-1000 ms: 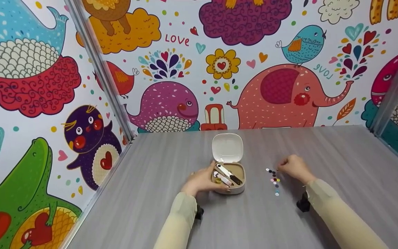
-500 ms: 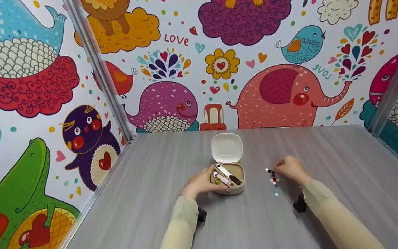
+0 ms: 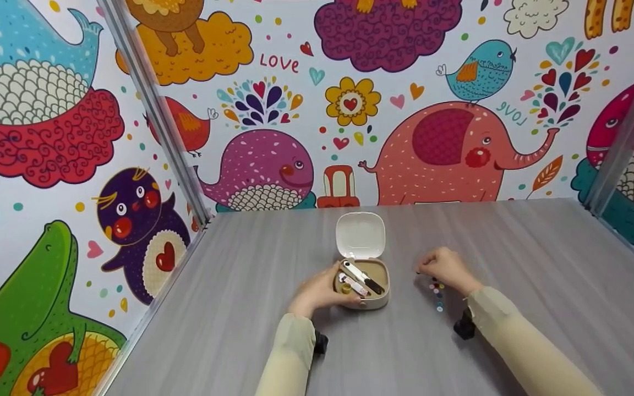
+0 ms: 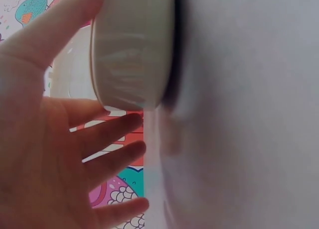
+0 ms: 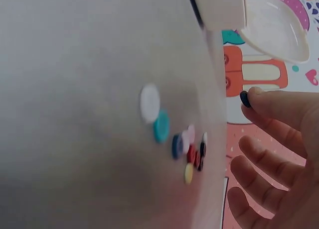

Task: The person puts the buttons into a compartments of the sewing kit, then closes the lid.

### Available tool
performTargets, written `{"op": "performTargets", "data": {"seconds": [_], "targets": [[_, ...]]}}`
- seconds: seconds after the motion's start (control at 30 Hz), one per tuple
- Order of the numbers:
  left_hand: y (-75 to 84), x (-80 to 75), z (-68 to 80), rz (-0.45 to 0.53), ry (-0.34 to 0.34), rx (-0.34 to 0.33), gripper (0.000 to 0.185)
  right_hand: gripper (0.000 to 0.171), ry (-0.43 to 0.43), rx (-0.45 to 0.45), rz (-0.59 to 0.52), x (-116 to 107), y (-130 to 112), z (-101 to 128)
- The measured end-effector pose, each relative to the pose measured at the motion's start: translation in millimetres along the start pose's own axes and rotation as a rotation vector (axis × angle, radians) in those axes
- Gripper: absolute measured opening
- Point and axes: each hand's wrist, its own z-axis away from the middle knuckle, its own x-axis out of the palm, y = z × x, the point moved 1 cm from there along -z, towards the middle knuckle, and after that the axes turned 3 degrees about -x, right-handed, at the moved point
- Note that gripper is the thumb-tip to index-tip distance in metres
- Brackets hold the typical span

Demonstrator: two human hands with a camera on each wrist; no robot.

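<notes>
A small open box (image 3: pixel 387 297) stands on the table with its white lid (image 3: pixel 360 235) raised at the back. Inside lie a white tool with a black end (image 3: pixel 362 276), a pale pink-and-white item (image 3: pixel 353 285) and a small gold-coloured piece (image 3: pixel 346 288). My left hand (image 3: pixel 317 290) steadies the box at its left side, thumb along the front and index fingertip at the back corner. Between thumb and index finger, my right hand (image 3: pixel 449 268) pinches a dark button (image 5: pixel 244 98), held above the table. Several loose buttons (image 5: pixel 161 126) lie beneath and beside that hand, in white, teal, blue, pink, red, black and yellow.
The grey table (image 3: pixel 262 242) meets a cartoon-printed back wall (image 3: pixel 432 71) and a printed left wall (image 3: pixel 25 203). Metal posts (image 3: pixel 157 110) stand at the corners. A black wrist mount (image 3: pixel 464 325) sits under the right sleeve, another (image 3: pixel 321 344) beside the left.
My right hand has moved left from beside the buttons, over the far end of their row, with the dark button pinched in it. The left hand stays on the box.
</notes>
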Motion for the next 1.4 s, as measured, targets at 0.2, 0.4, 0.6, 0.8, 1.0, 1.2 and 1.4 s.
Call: {"op": "performTargets", "data": {"seconds": [0.2,0.4,0.6,0.8,1.0,1.2,1.4], "targets": [[-2.0,-0.3,2.3,0.009,0.0,0.007,0.11,0.011,0.003,-0.001,-0.01,8.7,-10.3,-2.9],[-1.7,-2.5,3.8,0.046,-0.006,-0.02,0.111,0.009,0.003,-0.073,0.001,15.9,-19.9,-11.9],[0.5,-3.0,2.8,0.06,-0.02,-0.038,0.112,0.008,0.024,-0.119,0.017,17.3,-27.8,-15.1],[2.3,-3.2,2.3,0.055,-0.018,-0.046,0.111,0.007,0.055,-0.154,0.051,18.2,-36.6,-13.8],[1.5,-0.4,1.1,0.047,-0.023,-0.024,0.11,0.008,0.065,-0.192,0.07,21.8,-43.5,-10.7],[1.7,-0.8,1.2,0.018,-0.014,-0.021,0.108,0.01,0.066,-0.209,0.087,26.6,-49.5,-11.2],[1.3,-0.5,4.4,0.056,-0.024,-0.038,0.111,0.009,0.048,-0.215,0.068,32.8,-51.5,-11.2]]}}
